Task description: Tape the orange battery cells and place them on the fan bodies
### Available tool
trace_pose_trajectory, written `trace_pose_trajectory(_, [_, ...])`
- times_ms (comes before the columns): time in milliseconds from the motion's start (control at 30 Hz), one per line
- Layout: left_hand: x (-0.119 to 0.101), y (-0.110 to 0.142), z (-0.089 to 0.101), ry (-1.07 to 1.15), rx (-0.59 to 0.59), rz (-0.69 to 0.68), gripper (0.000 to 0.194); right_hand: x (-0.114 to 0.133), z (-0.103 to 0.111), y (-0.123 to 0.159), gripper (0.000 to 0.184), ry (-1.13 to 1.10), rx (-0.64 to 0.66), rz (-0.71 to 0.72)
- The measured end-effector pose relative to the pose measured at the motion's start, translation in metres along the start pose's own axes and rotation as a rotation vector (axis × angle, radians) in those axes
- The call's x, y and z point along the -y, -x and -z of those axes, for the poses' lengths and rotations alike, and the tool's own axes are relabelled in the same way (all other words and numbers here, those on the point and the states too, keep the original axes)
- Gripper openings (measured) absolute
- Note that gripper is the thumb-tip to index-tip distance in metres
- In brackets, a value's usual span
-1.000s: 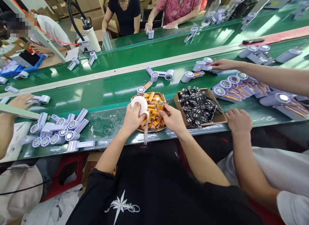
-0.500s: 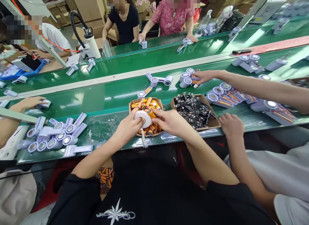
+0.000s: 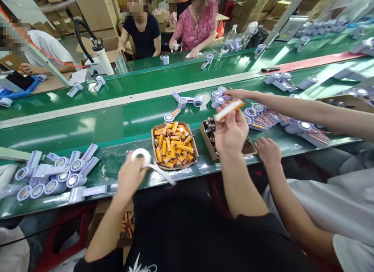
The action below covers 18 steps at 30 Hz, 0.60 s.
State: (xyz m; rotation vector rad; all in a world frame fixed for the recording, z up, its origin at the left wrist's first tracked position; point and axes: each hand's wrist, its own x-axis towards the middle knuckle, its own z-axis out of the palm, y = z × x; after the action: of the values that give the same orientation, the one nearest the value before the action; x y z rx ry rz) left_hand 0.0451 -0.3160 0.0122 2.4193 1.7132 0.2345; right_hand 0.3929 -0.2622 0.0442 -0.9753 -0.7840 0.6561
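Note:
My left hand (image 3: 130, 176) is closed on a white roll of tape (image 3: 140, 155), held low over the green bench edge, with a loose strip of tape trailing to the right. My right hand (image 3: 231, 129) is raised over the box of dark circuit parts (image 3: 209, 141) and pinches an orange battery (image 3: 229, 110) with a pale strip along it. Between my hands sits a cardboard box of orange batteries (image 3: 173, 143).
A neighbour's hands on my right rest at the box edge (image 3: 267, 151) and reach to lilac fan bodies (image 3: 217, 98) on the green belt (image 3: 117, 120). More lilac fan parts (image 3: 55, 172) lie at my left. People work across the far belt.
My right hand lifted up and right with a battery, away from the battery box. My left hand pulled the tape roll down and left, separating from it.

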Motion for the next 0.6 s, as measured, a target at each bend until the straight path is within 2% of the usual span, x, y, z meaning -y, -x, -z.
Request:
trace_pose_trajectory(67, [0.048, -0.010, 0.014, -0.026, 0.137, 0.105, 0.039, 0.003, 0.024, 0.009, 0.048, -0.028, 0.051, -0.090])
trace_pose_trajectory(100, [0.065, -0.020, 0.022, -0.032, 0.178, 0.136, 0.039, 0.001, 0.035, 0.022, 0.048, -0.036, 0.108, -0.176])
trace_pose_trajectory(133, [0.073, -0.033, 0.028, -0.035, 0.191, 0.151, 0.036, -0.002, 0.044, 0.039, 0.048, -0.036, 0.160, -0.259])
trace_pose_trajectory(167, [0.071, -0.050, 0.034, -0.035, 0.170, 0.145, 0.035, -0.007, 0.052, 0.055, 0.046, -0.031, 0.202, -0.331])
trace_pose_trajectory(200, [0.061, -0.071, 0.037, -0.032, 0.126, 0.114, 0.035, -0.011, 0.058, 0.070, 0.045, -0.030, 0.232, -0.387])
trace_pose_trajectory(233, [0.042, -0.098, 0.037, -0.029, 0.074, 0.059, 0.037, -0.016, 0.062, 0.082, 0.042, -0.032, 0.252, -0.429])
trace_pose_trajectory(300, [-0.014, -0.165, 0.028, -0.029, -0.014, -0.093, 0.038, -0.022, 0.066, 0.094, 0.037, -0.051, 0.263, -0.472])
trace_pose_trajectory(367, [-0.079, -0.241, 0.008, -0.074, -0.007, -0.220, 0.040, -0.026, 0.068, 0.094, 0.033, -0.071, 0.254, -0.485])
trace_pose_trajectory(467, [-0.160, -0.347, -0.031, -0.165, 0.010, -0.238, 0.057, -0.030, 0.074, 0.090, 0.038, -0.060, 0.252, -0.493])
trace_pose_trajectory(533, [-0.193, -0.399, -0.055, -0.214, 0.086, -0.238, 0.062, -0.034, 0.084, 0.093, 0.042, -0.031, 0.271, -0.500])
trace_pose_trajectory(600, [-0.211, -0.435, -0.071, -0.235, 0.136, -0.263, 0.055, -0.040, 0.099, 0.101, 0.043, -0.004, 0.293, -0.509])
